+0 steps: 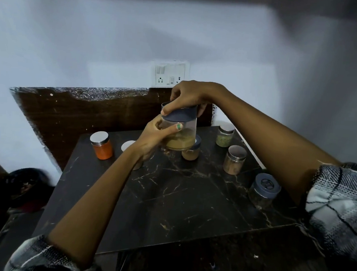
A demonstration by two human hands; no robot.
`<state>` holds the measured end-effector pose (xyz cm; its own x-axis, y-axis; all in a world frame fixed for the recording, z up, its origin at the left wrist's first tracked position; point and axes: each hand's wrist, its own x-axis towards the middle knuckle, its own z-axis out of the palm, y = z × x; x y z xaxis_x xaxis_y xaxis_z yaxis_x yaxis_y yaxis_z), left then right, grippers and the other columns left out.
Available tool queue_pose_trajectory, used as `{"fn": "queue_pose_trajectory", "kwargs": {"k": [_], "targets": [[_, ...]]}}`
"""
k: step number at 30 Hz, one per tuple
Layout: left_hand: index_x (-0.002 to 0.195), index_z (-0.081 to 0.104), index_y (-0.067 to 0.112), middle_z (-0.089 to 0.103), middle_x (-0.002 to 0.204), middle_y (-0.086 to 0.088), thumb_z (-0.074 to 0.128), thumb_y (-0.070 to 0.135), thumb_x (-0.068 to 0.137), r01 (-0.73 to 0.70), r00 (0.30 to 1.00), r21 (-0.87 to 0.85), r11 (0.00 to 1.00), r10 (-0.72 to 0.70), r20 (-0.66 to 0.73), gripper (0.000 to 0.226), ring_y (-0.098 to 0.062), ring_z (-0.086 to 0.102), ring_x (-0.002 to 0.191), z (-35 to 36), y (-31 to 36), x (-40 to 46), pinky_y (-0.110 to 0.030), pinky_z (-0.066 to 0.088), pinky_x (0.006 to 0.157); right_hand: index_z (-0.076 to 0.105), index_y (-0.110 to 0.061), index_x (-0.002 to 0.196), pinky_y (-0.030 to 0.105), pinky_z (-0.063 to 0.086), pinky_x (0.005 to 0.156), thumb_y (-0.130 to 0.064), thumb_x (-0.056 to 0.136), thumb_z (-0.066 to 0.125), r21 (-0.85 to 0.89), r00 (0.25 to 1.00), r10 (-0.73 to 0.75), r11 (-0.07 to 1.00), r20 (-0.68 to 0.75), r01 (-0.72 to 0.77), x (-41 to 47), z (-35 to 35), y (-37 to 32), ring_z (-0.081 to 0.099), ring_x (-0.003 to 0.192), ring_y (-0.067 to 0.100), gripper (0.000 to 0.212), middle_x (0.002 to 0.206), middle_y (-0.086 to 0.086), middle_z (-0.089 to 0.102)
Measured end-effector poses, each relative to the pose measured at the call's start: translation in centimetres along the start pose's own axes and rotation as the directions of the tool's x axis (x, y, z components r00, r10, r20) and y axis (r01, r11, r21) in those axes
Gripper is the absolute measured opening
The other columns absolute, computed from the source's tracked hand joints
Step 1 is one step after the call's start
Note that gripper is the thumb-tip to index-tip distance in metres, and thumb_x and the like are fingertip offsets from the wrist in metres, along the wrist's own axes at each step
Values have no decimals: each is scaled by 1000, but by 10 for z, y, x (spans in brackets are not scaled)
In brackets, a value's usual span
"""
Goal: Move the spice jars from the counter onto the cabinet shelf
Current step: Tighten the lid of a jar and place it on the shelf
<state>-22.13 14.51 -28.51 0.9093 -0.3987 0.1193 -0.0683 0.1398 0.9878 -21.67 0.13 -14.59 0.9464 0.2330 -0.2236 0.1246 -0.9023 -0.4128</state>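
Note:
A clear jar (181,138) of yellow-brown powder with a dark blue lid is held above the dark marble counter (168,194). My left hand (154,137) grips its glass body from the left. My right hand (189,97) curls over its lid from above. On the counter stand an orange spice jar (102,148), a green spice jar (224,134), a beige jar (235,160), a small brown jar (192,152) partly hidden behind the held one, and a blue-lidded dark jar (264,191) near the right edge.
A white lid or jar top (127,145) shows behind my left wrist. A dark wooden backboard (89,115) rises behind the counter, with a switch socket plate (170,72) on the wall above. A dark round object (26,185) sits low at the left.

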Motion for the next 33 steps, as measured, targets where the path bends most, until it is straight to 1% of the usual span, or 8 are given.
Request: {"fn": "queue_pose_trajectory", "kwargs": {"k": [4,7,10,13,20,25,29,33], "targets": [[121,58,24,68,116,0,83,42,62,-26,999,12,1000,26,-22,66,-19,64,108,3,3,2,-37,52,91,61,-17,100,27,54,49,-62,64,72,-79,998,59,995,9,-58,-5,-5,-6,63,87,23,59,103,7,61],[117,61,20,67,116,-4,81,43,62,15,1000,-42,999,-14,16,63,-22,64,109,-1,6,1,-40,52,91,62,-23,109,35,58,66,-63,65,71,-62,992,69,996,101,-63,-9,-13,-12,61,100,26,60,114,5,60],[119,56,10,67,115,-9,75,41,71,80,995,-155,985,-70,68,60,-25,62,110,-7,11,-3,-41,54,85,59,-30,118,43,56,80,-48,72,74,73,981,-15,997,194,1,-14,-21,-13,55,110,22,51,120,-2,56],[127,51,4,64,119,-12,81,45,62,115,990,-204,972,-96,101,83,-25,62,111,-9,19,-5,-44,54,85,60,-26,117,34,57,69,-36,74,76,175,989,-73,983,125,51,-13,-23,-10,57,101,17,46,108,-4,56],[114,58,13,73,101,-3,67,34,74,65,996,-228,971,-48,79,46,-17,68,96,-9,20,-2,-33,57,77,62,-17,100,33,57,66,-63,61,73,105,999,33,994,-32,-29,-1,-15,-13,64,92,24,62,102,3,62],[117,59,12,70,111,-8,84,47,56,89,994,-274,958,-67,89,74,-22,67,103,-8,20,-5,-40,56,81,61,-18,96,35,56,70,-65,63,72,80,995,88,993,42,-91,-2,-16,-18,63,92,24,58,103,5,63],[129,51,12,62,126,-14,84,51,57,103,990,-364,926,-59,128,88,-31,57,119,-14,22,-7,-57,46,95,62,-23,114,44,57,81,-47,75,71,236,987,-68,971,142,33,-5,-23,-13,59,107,23,47,117,3,61],[132,48,11,60,128,-15,84,54,54,109,990,-375,921,-64,129,96,-31,57,119,-17,27,-9,-55,47,94,64,-18,112,36,58,75,-36,74,76,372,993,-117,922,12,104,0,-18,-5,59,107,22,44,107,0,61]]}}
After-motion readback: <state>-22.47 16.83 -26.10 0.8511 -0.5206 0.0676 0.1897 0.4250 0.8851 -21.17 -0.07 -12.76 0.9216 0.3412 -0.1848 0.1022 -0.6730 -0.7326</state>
